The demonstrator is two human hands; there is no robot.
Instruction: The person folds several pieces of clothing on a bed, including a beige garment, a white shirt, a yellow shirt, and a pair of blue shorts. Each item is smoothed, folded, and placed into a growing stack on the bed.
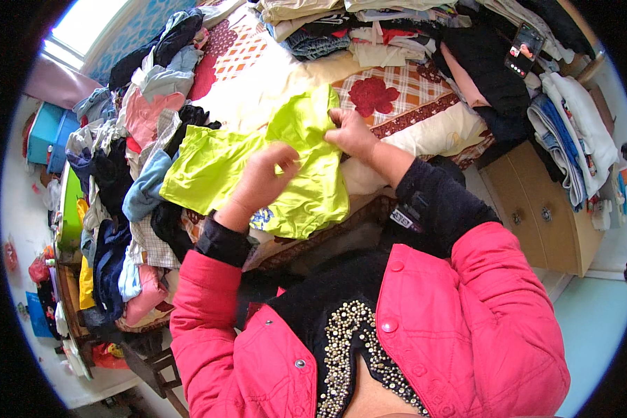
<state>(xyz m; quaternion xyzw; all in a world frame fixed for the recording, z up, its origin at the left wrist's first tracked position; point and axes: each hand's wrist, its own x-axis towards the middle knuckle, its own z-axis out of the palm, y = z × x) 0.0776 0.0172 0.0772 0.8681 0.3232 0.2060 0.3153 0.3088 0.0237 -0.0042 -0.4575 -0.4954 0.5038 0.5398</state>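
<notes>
A lime-green garment with a small blue print near its lower edge [313, 183] lies spread on the near side of a bed with a patterned cover [373, 99]. At its upper right edge, my right hand [352, 133] pinches the cloth between thumb and fingers. My left hand [269, 175] is over the middle of the garment, its fingers curled; whether they grip any cloth cannot be told. Left of the garment, a blue cloth [149, 185] and a checked cloth [154, 245] belong to a heap of mixed clothes.
Folded clothes [313, 42] are stacked along the bed's far side. A phone with a lit screen [525, 49] stands at the upper right. Folded jeans and white clothes [559, 146] lie above a wooden cabinet [538, 204]. A dark wooden chair [159, 366] is at the lower left.
</notes>
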